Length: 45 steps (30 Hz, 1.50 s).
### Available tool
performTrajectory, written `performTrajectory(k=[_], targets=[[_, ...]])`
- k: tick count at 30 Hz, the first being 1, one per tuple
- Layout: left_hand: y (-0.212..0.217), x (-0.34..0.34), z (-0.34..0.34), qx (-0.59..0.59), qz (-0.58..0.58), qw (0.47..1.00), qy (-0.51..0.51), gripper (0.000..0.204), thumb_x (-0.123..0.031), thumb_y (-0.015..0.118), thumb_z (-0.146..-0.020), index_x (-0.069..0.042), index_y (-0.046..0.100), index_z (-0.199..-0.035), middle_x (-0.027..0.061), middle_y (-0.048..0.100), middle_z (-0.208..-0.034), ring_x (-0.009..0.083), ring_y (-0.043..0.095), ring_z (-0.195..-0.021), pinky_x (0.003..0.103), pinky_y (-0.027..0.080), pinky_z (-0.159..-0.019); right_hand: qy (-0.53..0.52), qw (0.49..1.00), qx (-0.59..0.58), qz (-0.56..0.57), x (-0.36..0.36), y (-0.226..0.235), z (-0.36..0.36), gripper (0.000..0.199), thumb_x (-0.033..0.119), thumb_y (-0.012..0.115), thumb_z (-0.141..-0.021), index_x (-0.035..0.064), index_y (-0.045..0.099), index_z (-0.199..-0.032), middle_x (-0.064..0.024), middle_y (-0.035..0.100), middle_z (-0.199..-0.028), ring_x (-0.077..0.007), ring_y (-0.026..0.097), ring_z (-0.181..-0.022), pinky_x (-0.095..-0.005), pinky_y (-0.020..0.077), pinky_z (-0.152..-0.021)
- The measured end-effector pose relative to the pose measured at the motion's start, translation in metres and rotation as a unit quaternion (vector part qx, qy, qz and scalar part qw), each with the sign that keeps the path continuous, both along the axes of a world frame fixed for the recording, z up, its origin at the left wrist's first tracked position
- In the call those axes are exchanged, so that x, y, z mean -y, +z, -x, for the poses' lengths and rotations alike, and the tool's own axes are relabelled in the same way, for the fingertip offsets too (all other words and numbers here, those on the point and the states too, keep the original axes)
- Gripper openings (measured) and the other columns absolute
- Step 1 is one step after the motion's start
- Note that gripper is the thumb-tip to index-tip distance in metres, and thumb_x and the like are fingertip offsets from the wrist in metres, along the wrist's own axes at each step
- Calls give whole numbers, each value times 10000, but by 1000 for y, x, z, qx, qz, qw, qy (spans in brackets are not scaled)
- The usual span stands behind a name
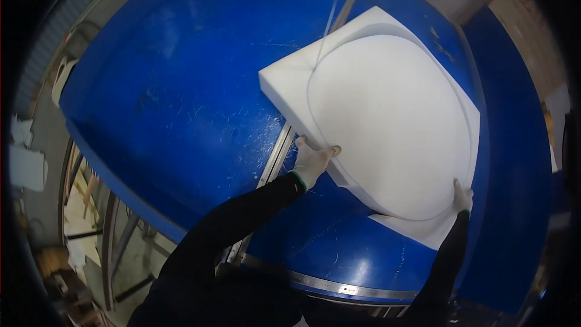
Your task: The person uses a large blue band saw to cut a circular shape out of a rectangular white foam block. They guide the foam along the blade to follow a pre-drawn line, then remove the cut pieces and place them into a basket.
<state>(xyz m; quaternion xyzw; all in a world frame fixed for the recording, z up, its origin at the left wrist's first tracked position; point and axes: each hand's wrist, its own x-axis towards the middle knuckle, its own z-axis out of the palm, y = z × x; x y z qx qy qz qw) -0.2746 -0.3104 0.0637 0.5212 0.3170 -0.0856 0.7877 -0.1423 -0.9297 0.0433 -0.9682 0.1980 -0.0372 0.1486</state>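
Two gloved hands frame the work from where I watch. Far left, beyond the blue surface (pixel 181 85), pale boxy shapes (pixel 27 166) sit by the floor; they may be packages, but the rim distortion is too strong for me to be sure, and I see no labels. Moving right, a metal slot (pixel 275 157) runs across the surface, and a thin blade or wire (pixel 330 18) enters the white foam slab (pixel 393 121), which lies flat on the right half, a circular cut already traced in it. My left hand (pixel 311 160) rests open, fingers spread on the slab's near edge, gripping nothing. My right hand (pixel 463 197) curls loosely over the lower right edge. I judge that steady, even pressure from both keeps the curve clean. Upper right, tan cardboard (pixel 532 30) leans, unreadable.
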Motion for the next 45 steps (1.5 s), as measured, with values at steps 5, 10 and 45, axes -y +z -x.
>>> performTrajectory(k=[5, 10, 45], targets=[[-29, -9, 2, 6, -46, 999, 3, 951, -166, 810, -842, -25, 110, -1472, 179, 529, -1341, 286, 584, -1213, 511, 493, -1006, -24, 995, 9, -99, -64, -12, -1, 1119, 639, 788, -798, -231, 396, -1383, -318, 569, -1393, -383, 566, -1298, -389, 426, -1103], [-56, 1, -14, 22, -37, 999, 10, 945, -159, 812, -832, -22, 108, -1448, 183, 544, -1320, 272, 620, -1163, 481, 511, -984, -41, 984, 45, -166, -43, -7, 3, 1111, 557, 813, -832, -257, 327, -1411, -305, 518, -1447, -328, 532, -1330, -384, 415, -1118], [-12, -33, -10, 47, -37, 997, -46, 889, -168, 750, -902, 11, 122, -1505, 194, 517, -1405, 304, 548, -1286, 532, 396, -1106, -63, 980, 53, -181, -42, -18, 57, 1150, 465, 881, -791, -246, 271, -1458, -285, 527, -1425, -298, 535, -1310, -356, 424, -1108]])
